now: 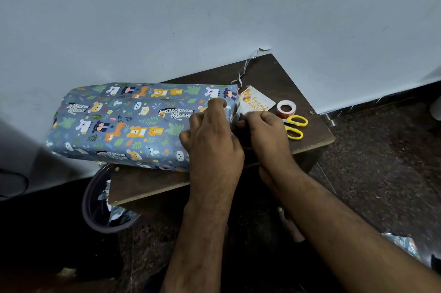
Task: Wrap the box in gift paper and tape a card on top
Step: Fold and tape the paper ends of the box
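Observation:
A long box wrapped in blue gift paper [124, 123] with cartoon animals lies on a small dark wooden table [269, 73], its left end hanging past the table. My left hand [212, 140] presses on the top of the box at its right end, fingers curled over the edge. My right hand [265, 130] pinches the paper flap at that same end. A white birthday card [259, 100] with orange lettering lies just behind the right end. A tape roll [286, 108] and yellow scissors [296, 127] lie to the right of my right hand.
A thin paper strip [245, 68] curls up against the grey wall at the table's back. A dark bin [95, 199] with paper scraps stands on the floor under the table's left front corner. More paper scrap [403, 245] lies on the floor at the right.

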The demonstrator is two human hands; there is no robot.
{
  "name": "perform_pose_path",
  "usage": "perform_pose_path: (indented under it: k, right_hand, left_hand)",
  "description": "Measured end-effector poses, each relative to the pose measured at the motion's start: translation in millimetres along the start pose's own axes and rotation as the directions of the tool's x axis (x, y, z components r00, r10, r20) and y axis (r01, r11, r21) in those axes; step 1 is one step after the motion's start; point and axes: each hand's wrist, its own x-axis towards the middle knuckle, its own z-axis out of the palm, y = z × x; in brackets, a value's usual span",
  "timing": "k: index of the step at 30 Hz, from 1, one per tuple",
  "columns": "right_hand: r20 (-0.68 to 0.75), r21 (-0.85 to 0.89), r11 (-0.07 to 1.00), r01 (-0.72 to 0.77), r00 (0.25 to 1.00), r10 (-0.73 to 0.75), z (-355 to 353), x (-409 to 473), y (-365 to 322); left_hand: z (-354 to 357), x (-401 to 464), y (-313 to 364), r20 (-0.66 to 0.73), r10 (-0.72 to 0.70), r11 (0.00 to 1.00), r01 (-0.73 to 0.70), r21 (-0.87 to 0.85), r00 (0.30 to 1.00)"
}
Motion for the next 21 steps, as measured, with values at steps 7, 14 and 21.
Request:
perform_pose_path:
  k: [7, 14, 21]
  right_hand:
    - [-0.036, -0.145, 0.988, 0.049, 0.998, -0.055, -2.4, 2.0, 4.0]
    - [-0.041, -0.262, 0.957, 0.123, 0.989, -0.139, 2.0, 0.9, 2.1]
    - [-0.046, -0.276, 0.949, 0.151, 0.984, -0.17, 4.9, 1.8, 4.5]
  left_hand:
    - [1.7, -0.2, 0.8, -0.007, -0.004, 1.0, 0.004, 0.013, 1.0]
    - [1.5, 0.0, 1.9, -0.002, -0.013, 1.0, 0.013, -0.011, 1.0]
    - [-1.6, 0.2, 2.6, -0.004, -0.022, 0.999, 0.021, -0.041, 1.0]
